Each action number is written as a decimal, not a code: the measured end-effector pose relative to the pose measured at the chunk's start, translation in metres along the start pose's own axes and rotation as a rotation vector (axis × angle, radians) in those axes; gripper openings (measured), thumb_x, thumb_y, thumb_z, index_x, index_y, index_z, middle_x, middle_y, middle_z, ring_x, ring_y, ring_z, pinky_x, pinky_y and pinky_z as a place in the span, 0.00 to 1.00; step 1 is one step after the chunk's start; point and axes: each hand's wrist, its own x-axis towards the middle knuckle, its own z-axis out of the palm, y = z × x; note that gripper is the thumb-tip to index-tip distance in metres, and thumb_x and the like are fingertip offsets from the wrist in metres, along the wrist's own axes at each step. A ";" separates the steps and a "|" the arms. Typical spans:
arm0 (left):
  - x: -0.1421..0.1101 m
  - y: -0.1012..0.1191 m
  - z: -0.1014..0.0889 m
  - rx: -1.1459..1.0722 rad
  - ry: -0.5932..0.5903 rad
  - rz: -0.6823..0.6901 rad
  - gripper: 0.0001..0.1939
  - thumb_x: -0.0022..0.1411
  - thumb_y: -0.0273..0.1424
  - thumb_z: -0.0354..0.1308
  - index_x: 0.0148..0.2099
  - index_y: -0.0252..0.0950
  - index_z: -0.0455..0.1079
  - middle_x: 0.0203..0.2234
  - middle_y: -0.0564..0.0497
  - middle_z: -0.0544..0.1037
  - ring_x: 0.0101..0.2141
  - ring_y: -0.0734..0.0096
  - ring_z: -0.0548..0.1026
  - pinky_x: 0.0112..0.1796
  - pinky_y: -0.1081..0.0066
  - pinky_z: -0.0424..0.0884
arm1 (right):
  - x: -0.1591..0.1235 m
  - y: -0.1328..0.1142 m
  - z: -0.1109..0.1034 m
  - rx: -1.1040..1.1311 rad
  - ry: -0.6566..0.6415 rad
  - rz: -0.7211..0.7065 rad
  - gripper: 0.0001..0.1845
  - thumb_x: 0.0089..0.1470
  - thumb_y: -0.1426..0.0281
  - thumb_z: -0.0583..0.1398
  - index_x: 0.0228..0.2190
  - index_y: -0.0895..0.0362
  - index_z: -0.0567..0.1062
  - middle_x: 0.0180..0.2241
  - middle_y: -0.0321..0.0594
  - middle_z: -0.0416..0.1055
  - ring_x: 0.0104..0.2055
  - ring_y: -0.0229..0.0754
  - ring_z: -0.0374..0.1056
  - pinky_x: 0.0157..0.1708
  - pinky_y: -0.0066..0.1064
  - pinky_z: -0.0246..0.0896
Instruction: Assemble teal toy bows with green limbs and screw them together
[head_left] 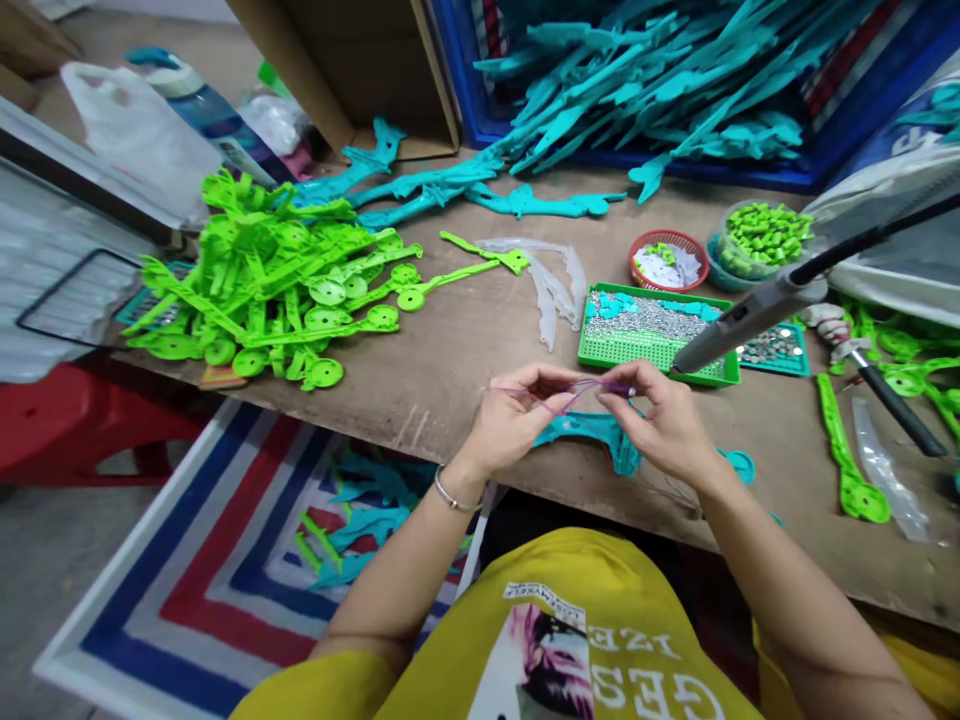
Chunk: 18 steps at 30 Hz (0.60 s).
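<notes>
Left hand point(517, 415) and right hand point(660, 420) pinch a purple string point(592, 388).

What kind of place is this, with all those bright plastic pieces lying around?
It looks like a small workshop where plastic toys are put together by hand. A heap of green plastic parts lies on the wooden table, a blue crate is piled with teal parts, and a green tray holds tiny metal pieces.
</notes>
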 end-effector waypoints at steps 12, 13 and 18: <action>-0.003 0.016 -0.002 0.003 0.135 0.042 0.13 0.55 0.35 0.70 0.42 0.36 0.77 0.32 0.50 0.80 0.33 0.71 0.79 0.35 0.72 0.76 | -0.007 -0.001 -0.001 0.027 -0.023 -0.105 0.33 0.55 0.71 0.63 0.61 0.53 0.63 0.52 0.47 0.72 0.44 0.43 0.74 0.46 0.39 0.72; -0.001 0.018 0.000 0.012 0.131 0.031 0.14 0.55 0.35 0.70 0.42 0.36 0.77 0.30 0.51 0.79 0.31 0.73 0.77 0.34 0.73 0.75 | -0.008 -0.005 -0.003 0.005 0.025 -0.163 0.37 0.54 0.71 0.64 0.63 0.52 0.61 0.56 0.48 0.69 0.48 0.45 0.73 0.49 0.41 0.72; 0.010 0.026 0.023 -0.045 0.017 0.007 0.11 0.59 0.35 0.66 0.41 0.34 0.76 0.26 0.53 0.76 0.27 0.77 0.72 0.30 0.76 0.70 | -0.014 -0.026 -0.012 -0.154 0.157 -0.397 0.22 0.59 0.76 0.61 0.53 0.47 0.75 0.53 0.44 0.73 0.53 0.45 0.72 0.52 0.42 0.71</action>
